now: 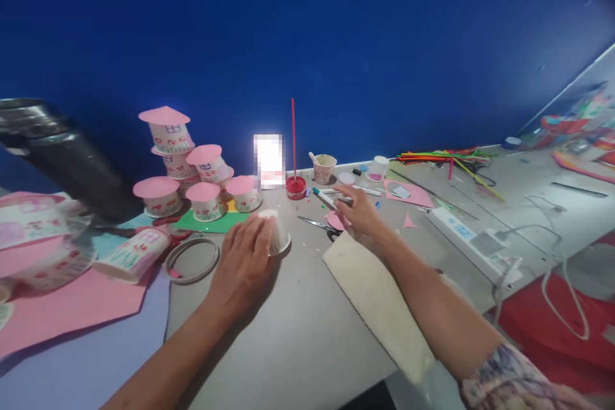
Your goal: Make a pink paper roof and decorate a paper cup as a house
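Observation:
My left hand (247,253) is closed around a white paper cup (278,234), which stands upside down on the table. Its fingers cover the cup's left side. Farther right, my right hand (358,208) grips a marker (344,201) with a dark end between thumb and fingers. Just beyond those fingers lies a white marker with a teal tip (323,197). Scissors (319,224) with dark handles rest below it, beside a pink paper piece (339,220). Cups decorated with drawings and pink cone roofs (164,116) are stacked at the left.
A dark bottle (72,160) leans at far left. A tape ring (192,261) lies near my left hand. Behind stand a red pot with a stick (295,188) and a patterned cup (325,170). A cream cloth (375,301) lies under my right forearm; a power strip (471,246) is farther right.

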The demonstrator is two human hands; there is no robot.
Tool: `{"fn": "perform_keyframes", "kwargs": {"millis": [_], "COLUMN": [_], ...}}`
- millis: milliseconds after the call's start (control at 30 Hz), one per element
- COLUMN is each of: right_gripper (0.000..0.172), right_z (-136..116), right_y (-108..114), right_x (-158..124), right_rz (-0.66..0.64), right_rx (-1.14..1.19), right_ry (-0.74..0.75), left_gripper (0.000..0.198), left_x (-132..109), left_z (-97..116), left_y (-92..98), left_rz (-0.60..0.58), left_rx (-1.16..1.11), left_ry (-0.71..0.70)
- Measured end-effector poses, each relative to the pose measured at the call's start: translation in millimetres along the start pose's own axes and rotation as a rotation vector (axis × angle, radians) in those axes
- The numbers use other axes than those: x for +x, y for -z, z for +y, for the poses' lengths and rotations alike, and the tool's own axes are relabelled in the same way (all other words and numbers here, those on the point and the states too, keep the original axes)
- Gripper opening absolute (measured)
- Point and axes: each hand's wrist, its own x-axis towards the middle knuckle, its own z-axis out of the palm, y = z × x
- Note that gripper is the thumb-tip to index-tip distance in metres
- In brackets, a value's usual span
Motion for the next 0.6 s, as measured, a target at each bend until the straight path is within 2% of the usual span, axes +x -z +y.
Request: {"fn": "perform_keyframes", "kwargs": {"millis": [133, 267, 433, 600], "right_gripper": [0.035, 0.025, 0.026, 0.028], "right_z": [8, 19, 15, 11], "right_y": [35, 59, 56, 49], "right_x": [7, 9, 6, 6], "right_rz": [0.086, 0.060, -0.027, -0.080], "right_rx": [-0.192, -0.372, -0.466, -0.514], "right_ry": [-0.158, -0.294, -0.325, -0.309], "left_gripper": [0.081, 0.086, 0.089, 0.095], "left_x": [3, 2, -5, -11], "left_z": [-2, 0, 5, 7], "left_y": [8.5, 17.1, 15.0, 10.1], "left_rz": [0.021, -0.007, -0.020, -0.041], "left_rx": [-0.009, 0.007, 0.001, -0.009], "left_ry": [0.026, 0.005, -0.027, 0.004]}}
